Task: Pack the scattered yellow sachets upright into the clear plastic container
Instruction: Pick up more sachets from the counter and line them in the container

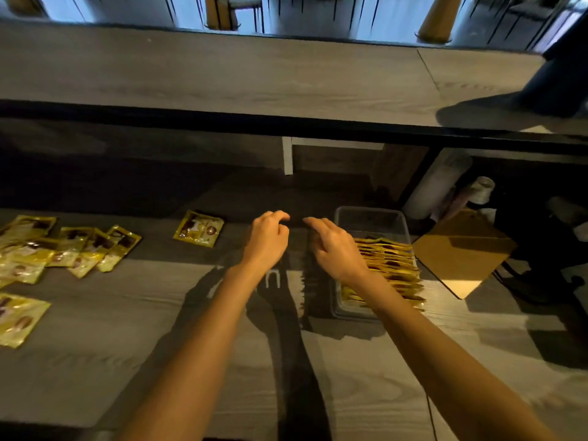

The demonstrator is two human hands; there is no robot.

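You have bare table (95, 361) between the lone sachet (199, 229) and the clear container (369, 211) — its far end stands open, the near part is packed with upright sachets (391, 265). A brown board (461, 253) crowds its right side.

We are seeing yellow sachets (79, 249) out at nine o'clock, each carrying dark brown patches and a pale panel. A lone sachet (199, 229), nearer in at nine o'clock, is wearing the same print. At four o'clock a clear tub (369, 214) is showing the gold-and-brown edges of packed sachets (391, 265). The table (95, 345) is showing grey wood grain. The board (461, 249) at three o'clock is glowing tan.
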